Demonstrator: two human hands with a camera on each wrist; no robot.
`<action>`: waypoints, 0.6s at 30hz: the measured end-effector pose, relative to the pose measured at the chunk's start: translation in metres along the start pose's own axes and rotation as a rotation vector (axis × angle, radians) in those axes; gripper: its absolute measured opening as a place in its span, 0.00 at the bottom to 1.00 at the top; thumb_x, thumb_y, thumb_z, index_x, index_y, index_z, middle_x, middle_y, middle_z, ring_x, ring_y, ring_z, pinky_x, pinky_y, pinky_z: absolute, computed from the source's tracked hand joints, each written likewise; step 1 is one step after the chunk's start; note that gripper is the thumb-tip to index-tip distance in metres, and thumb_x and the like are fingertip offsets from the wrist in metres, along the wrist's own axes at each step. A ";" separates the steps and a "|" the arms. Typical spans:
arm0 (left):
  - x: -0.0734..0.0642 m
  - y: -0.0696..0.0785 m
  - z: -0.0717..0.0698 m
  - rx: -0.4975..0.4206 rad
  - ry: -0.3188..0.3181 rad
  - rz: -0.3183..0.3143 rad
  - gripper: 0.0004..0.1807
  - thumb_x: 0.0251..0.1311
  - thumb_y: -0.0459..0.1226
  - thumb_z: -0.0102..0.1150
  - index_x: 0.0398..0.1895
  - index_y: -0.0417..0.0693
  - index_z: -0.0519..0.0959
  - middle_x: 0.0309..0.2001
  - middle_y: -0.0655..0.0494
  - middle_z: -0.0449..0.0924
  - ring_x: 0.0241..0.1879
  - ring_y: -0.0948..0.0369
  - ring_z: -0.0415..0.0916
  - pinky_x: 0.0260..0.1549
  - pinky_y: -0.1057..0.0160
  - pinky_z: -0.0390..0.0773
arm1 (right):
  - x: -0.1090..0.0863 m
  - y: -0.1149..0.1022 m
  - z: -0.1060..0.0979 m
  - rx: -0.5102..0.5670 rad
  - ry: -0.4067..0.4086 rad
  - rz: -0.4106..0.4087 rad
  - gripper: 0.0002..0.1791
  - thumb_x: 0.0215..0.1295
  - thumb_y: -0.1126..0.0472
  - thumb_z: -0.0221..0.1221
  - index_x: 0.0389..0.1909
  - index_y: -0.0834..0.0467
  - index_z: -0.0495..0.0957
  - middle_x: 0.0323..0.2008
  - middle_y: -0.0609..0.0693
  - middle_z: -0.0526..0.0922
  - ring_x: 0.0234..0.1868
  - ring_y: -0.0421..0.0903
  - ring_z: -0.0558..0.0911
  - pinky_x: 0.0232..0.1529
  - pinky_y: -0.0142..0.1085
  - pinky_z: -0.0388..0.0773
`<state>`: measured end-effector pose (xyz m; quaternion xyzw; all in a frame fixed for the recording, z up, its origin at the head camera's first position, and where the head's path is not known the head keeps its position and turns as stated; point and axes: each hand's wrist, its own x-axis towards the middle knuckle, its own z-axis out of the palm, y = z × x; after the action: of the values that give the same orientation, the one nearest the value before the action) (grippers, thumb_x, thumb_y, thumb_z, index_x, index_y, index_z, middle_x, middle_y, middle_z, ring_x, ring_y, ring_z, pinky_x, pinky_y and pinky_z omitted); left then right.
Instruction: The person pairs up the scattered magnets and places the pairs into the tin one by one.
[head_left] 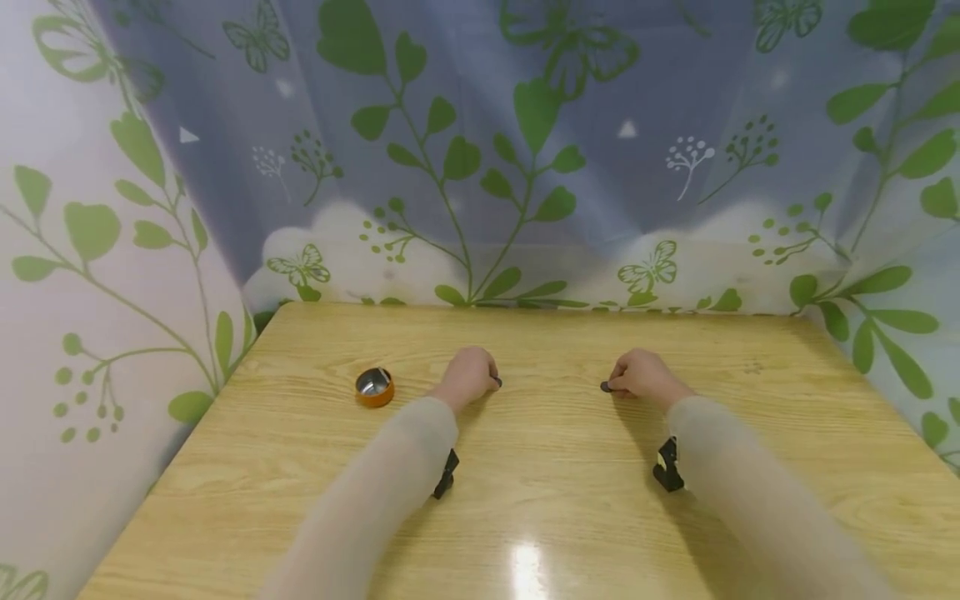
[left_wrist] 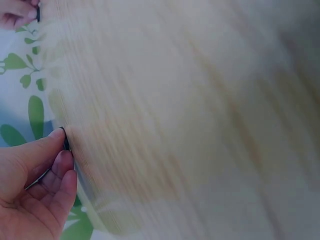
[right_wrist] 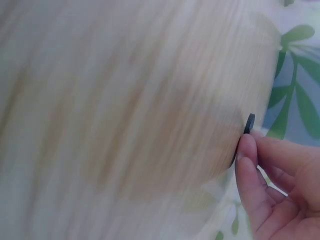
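Note:
My left hand (head_left: 468, 377) pinches a small black disc (head_left: 498, 382) between thumb and fingertips, just above or on the wooden table. In the left wrist view, the disc (left_wrist: 65, 139) shows edge-on at the thumb tip. To the right, my right hand (head_left: 641, 377) pinches another small dark disc (head_left: 606, 387), which points toward the left hand. The right wrist view shows this black disc (right_wrist: 250, 123) sticking out past the fingertips. A wide gap separates the hands. Whether either disc touches the table I cannot tell.
A small round bowl (head_left: 376, 402), orange outside and shiny metal inside, stands left of my left hand. Both hands are over the wooden table (head_left: 555, 467). A patterned cloth (head_left: 480, 200) with green leaves and butterflies hangs behind the table's far edge.

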<state>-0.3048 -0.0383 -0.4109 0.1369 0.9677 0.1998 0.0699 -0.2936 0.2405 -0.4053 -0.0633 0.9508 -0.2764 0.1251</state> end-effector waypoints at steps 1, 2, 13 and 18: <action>0.001 0.002 0.001 0.000 -0.001 0.004 0.05 0.54 0.36 0.66 0.30 0.43 0.83 0.34 0.54 0.80 0.37 0.57 0.76 0.40 0.61 0.75 | 0.001 -0.003 0.001 0.010 -0.005 -0.001 0.06 0.61 0.68 0.59 0.28 0.67 0.80 0.21 0.51 0.80 0.25 0.43 0.77 0.30 0.35 0.78; 0.002 0.004 0.002 -0.001 -0.004 0.007 0.05 0.54 0.36 0.65 0.30 0.43 0.83 0.34 0.54 0.80 0.37 0.57 0.76 0.40 0.61 0.75 | 0.002 -0.005 0.003 0.015 -0.009 -0.003 0.06 0.61 0.67 0.59 0.28 0.67 0.80 0.21 0.51 0.80 0.25 0.43 0.77 0.30 0.35 0.77; 0.009 0.029 0.013 0.000 -0.024 0.051 0.05 0.54 0.37 0.66 0.29 0.44 0.82 0.33 0.54 0.80 0.38 0.57 0.75 0.41 0.62 0.74 | 0.012 -0.025 0.018 -0.005 -0.008 -0.026 0.07 0.60 0.67 0.60 0.23 0.65 0.81 0.18 0.50 0.80 0.21 0.41 0.76 0.25 0.30 0.74; 0.013 0.042 0.020 0.011 -0.014 0.060 0.05 0.53 0.37 0.67 0.29 0.45 0.83 0.34 0.56 0.80 0.38 0.57 0.76 0.41 0.63 0.74 | 0.015 -0.032 0.023 0.003 0.005 -0.023 0.07 0.59 0.67 0.61 0.23 0.64 0.81 0.18 0.49 0.80 0.21 0.40 0.75 0.24 0.29 0.72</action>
<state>-0.3031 0.0101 -0.4127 0.1676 0.9637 0.1957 0.0701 -0.3001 0.1987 -0.4099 -0.0733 0.9498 -0.2795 0.1198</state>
